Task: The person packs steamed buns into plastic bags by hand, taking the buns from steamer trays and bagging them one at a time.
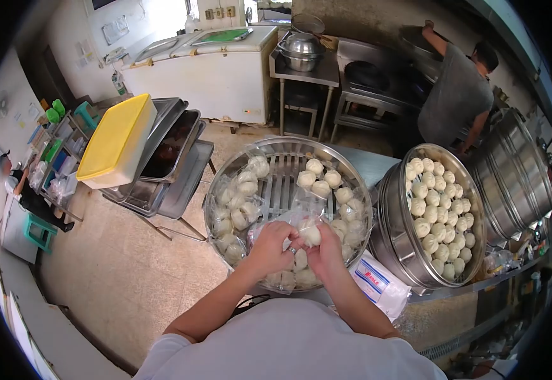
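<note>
Over a round steamer tray with a slatted base, both my hands meet at a white steamed bun in a clear plastic bag. My right hand is closed around the bun's side. My left hand pinches at the bag beside it, its fingers bent; the exact grip is partly hidden. Bagged buns lie along the tray's left side and front. Several bare buns sit at the back right of the tray, by more buns on the right.
To the right, a steamer stack holds rows of buns, with a white bag pack before it. Taller steamers stand beyond. Left are stacked metal trays and a yellow-lidded box. One person works behind, another far left.
</note>
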Available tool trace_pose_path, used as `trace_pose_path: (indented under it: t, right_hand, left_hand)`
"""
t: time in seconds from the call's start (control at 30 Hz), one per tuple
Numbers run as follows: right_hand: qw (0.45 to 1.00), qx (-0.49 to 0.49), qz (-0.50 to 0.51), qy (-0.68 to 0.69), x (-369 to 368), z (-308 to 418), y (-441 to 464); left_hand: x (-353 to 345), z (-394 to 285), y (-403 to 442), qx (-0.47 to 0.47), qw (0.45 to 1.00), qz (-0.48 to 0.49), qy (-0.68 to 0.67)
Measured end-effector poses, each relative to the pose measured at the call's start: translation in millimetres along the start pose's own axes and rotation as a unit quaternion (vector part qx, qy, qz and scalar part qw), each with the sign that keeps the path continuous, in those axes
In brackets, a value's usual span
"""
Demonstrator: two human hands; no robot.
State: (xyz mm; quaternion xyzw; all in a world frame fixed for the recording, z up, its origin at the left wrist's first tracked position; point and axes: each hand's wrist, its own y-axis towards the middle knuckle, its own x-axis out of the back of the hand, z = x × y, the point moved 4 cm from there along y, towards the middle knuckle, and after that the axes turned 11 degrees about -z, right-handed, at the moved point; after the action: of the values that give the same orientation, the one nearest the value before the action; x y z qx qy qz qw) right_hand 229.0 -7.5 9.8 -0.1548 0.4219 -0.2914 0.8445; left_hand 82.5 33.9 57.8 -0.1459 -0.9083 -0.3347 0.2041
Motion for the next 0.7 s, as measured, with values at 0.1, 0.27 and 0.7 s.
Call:
trace_pose_path:
  t: [0.1,0.27,0.7]
  right_hand:
    - [1.000,-0.006,-0.010,0.023,2.5,-4.1,10.3]
    - [0.997,0.051,-0.059,0.003,-5.0,-11.9,30.6]
    - [0.746,0.457,0.079,-0.477,-8.9,-1.5,-2.5]
  left_hand:
    - [-7.2,5.1,-8.0,0.022,1.000,-0.010,0.006]
    - [-25.9,4.0,-22.6,0.001,0.997,-0.043,-0.058]
    - [-2.8,-23.0,20.5,0.035,0.989,-0.044,0.138]
